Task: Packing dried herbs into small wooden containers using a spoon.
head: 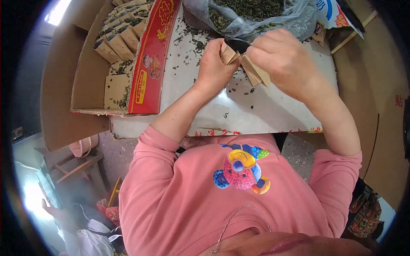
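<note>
A small kraft paper bag (228,55) is pinched in my left hand (215,65), its mouth facing away from me. At that mouth lies the bowl of a black scoop (237,44), and my right hand (283,62) is closed on the scoop's near end, with the handle hidden by the fingers. What the scoop's bowl holds cannot be made out. More flat kraft bags (254,75) lie on the table partly under my right hand. Just beyond both hands is a clear plastic bag (301,24) full of dried green leaves (250,9).
A red-sided cardboard box (153,64) on the left contains rows of filled kraft bags (120,44). Leaf bits litter the white tabletop (192,112). Tall cardboard (368,80) borders the right side. Another person's hand (51,208) shows at lower left.
</note>
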Tool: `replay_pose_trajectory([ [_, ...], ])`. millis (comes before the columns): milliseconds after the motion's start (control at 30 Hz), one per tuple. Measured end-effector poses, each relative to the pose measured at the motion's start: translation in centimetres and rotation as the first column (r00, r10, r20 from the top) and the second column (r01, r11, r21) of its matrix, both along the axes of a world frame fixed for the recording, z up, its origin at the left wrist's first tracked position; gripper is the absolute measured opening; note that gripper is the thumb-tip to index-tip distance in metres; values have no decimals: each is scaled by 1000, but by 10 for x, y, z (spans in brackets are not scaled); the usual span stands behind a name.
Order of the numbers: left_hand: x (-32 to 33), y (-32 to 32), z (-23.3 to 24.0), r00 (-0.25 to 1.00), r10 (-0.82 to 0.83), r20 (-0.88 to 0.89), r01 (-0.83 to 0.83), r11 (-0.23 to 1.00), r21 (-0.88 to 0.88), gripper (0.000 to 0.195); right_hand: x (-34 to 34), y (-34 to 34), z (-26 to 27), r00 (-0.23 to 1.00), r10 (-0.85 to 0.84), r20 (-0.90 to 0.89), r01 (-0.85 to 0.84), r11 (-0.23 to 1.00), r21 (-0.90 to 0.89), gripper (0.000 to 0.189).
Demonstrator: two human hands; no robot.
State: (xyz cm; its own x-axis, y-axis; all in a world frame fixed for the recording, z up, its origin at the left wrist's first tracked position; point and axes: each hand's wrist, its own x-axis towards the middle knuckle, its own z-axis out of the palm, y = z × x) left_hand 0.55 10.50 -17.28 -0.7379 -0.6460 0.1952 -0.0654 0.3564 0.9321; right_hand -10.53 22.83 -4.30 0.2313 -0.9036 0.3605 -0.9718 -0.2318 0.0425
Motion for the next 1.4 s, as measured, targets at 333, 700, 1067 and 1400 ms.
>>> replay_pose_trajectory([
  [333,-1,-1,-8,998,0,-67,2,1000,27,40,1,8,9,997,-43,-56,41,998,-40,12],
  [700,2,4,1,1000,-19,7,19,999,51,42,8,14,-10,995,-67,76,68,998,-4,17],
  [1067,9,-9,8,998,36,45,-43,984,174,44,-14,92,-48,678,-426,599,545,838,-21,11],
  [1400,11,2,34,999,-23,-34,30,975,222,46,-38,151,-129,228,-536,813,769,611,187,15],
])
